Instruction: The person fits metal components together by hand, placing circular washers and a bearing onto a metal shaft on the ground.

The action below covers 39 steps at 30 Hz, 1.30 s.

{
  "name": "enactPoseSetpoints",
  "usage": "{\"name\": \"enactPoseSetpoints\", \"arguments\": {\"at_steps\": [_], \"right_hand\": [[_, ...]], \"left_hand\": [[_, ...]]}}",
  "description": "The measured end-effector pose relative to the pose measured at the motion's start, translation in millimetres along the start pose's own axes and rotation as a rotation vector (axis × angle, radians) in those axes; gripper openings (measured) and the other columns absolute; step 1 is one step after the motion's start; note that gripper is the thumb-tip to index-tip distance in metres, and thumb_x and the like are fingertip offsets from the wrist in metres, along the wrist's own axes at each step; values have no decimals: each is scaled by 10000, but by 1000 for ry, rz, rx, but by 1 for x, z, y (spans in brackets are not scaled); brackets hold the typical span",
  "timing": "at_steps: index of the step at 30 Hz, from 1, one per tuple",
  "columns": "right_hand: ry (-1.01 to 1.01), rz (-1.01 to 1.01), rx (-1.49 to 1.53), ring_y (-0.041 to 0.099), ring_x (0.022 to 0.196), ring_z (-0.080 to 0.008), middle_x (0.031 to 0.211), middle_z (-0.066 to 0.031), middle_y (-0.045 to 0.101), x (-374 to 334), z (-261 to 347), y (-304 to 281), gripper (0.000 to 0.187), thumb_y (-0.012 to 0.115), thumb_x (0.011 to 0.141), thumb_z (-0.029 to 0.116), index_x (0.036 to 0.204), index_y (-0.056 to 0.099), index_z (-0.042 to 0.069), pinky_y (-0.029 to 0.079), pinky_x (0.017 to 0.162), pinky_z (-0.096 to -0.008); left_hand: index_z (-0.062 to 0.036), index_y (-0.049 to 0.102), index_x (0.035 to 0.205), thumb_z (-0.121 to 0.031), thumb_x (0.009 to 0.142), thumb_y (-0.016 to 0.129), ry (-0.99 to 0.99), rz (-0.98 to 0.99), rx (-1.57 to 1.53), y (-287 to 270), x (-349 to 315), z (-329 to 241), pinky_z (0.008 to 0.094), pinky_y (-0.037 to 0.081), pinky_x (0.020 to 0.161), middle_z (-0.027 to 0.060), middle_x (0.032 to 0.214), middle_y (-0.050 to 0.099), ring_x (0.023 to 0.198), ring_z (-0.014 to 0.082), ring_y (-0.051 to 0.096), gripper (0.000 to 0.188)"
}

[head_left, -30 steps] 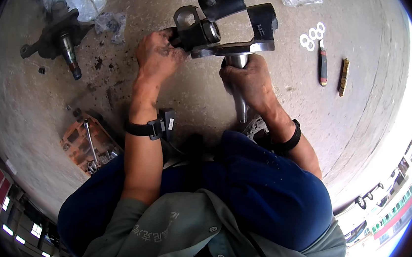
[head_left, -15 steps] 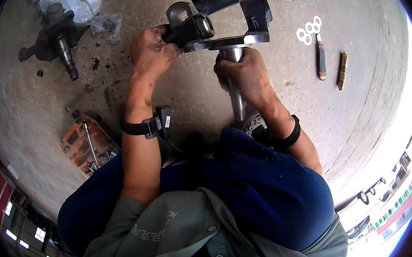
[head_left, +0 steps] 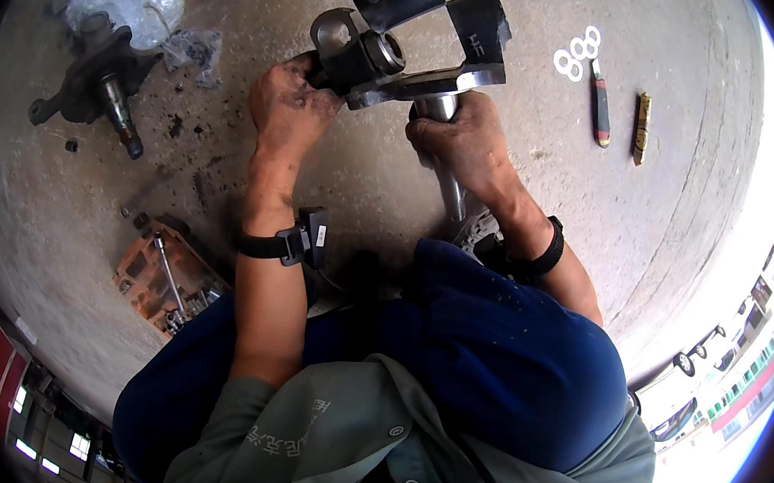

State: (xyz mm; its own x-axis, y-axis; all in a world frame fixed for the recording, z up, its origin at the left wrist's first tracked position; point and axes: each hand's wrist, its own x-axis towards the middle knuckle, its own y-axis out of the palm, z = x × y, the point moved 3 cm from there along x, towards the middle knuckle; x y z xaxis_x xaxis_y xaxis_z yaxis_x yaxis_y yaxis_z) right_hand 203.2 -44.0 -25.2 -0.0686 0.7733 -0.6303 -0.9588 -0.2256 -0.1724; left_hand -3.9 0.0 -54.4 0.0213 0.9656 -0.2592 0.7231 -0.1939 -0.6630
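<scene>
A heavy steel knuckle (head_left: 396,51) is held up over the concrete floor (head_left: 670,204), in front of the person's knees. Its left end is gripped by the left hand (head_left: 289,102), the fingers curled tight around the metal. The shiny shaft (head_left: 443,144) below it is clasped by the right hand (head_left: 466,142), fingers wrapped fully closed. A second knuckle (head_left: 95,83) (grimy) lies well apart to the left. White rings (head_left: 577,55), a red-handled tool (head_left: 601,104) and a small brass piece (head_left: 641,126) lie to the right.

The steering knuckle (head_left: 405,52) at upper centre is dark, greasy metal with a shiny spindle. The floor (head_left: 670,204) is rough, matt concrete.
</scene>
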Motion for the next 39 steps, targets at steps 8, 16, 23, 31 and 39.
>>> {"name": "enactPoseSetpoints", "arguments": {"at_steps": [8,16,23,31,39], "right_hand": [[-11,23,-31,630,585,-138,675,-61,628,0,0,-3,161,712,801,125,821,617,-4,529,534,-298],[-40,59,-75,632,571,-142,667,-64,632,4,-3,-12,160,712,798,120,801,612,-5,518,512,-293],[-56,68,-88,635,571,-146,664,-69,637,8,0,-13,175,720,788,130,792,617,-11,520,519,-300],[-76,79,-118,635,569,-142,653,-68,639,10,-4,-13,169,712,797,133,791,625,-12,520,520,-297],[-65,45,-116,638,564,-134,646,-63,640,10,1,-11,169,707,803,137,775,627,-9,526,519,-288]], "left_hand": [[17,689,890,-41,689,564,-12,-23,40,6,-2,7,386,514,679,196,734,661,660,336,639,244],[30,699,903,-31,701,564,26,-30,34,11,-8,8,341,514,648,146,746,692,621,233,626,250],[-61,755,851,-115,667,683,37,-101,-153,18,-7,19,368,546,662,127,698,709,648,315,688,204],[-61,759,872,-112,674,706,-75,-44,-87,7,-9,2,383,543,677,144,729,717,689,352,696,211],[-60,747,860,-124,671,704,-73,-68,-31,8,-6,11,386,527,673,132,671,675,638,337,654,204]]}}
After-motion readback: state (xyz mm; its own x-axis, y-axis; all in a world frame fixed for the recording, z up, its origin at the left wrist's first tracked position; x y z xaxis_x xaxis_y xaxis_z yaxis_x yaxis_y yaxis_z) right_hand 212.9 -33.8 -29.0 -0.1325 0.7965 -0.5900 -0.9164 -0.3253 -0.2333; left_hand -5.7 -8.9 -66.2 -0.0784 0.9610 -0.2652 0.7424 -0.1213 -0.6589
